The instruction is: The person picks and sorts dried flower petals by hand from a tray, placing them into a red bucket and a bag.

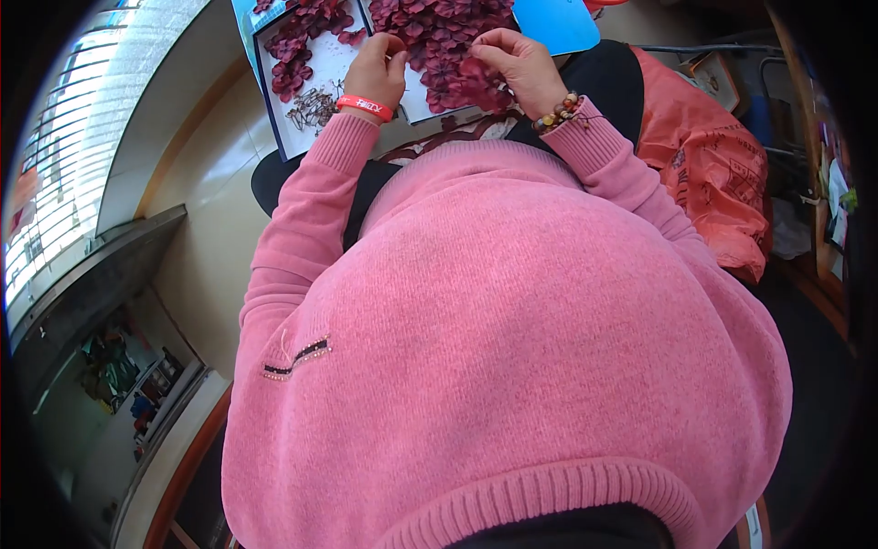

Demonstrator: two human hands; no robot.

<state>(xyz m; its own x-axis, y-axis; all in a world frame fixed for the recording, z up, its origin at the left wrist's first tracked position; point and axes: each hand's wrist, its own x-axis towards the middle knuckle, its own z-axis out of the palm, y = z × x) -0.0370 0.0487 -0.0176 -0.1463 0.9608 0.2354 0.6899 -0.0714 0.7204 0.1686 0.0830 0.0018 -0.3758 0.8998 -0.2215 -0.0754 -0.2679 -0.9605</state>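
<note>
My right hand (523,75) pinches a dark red artificial flower (487,84), which hangs below the thumb and fingertips over the front edge of a tray. My left hand (376,77) is closed, with thumb and fingers drawn together above the gap between two white trays; whatever is in it is too small or hidden to name. More dark red fabric flowers (439,35) lie heaped in the tray between my hands. In the left white tray (343,62) are further red flowers (291,78) and a small pile of thin brown pieces (313,108).
Blue board (560,26) sticks out beyond the trays on the right. A crumpled orange-red plastic bag (709,151) lies beside my right leg, near a metal frame. At left are a pale tiled floor (197,197) and a barred window (78,119).
</note>
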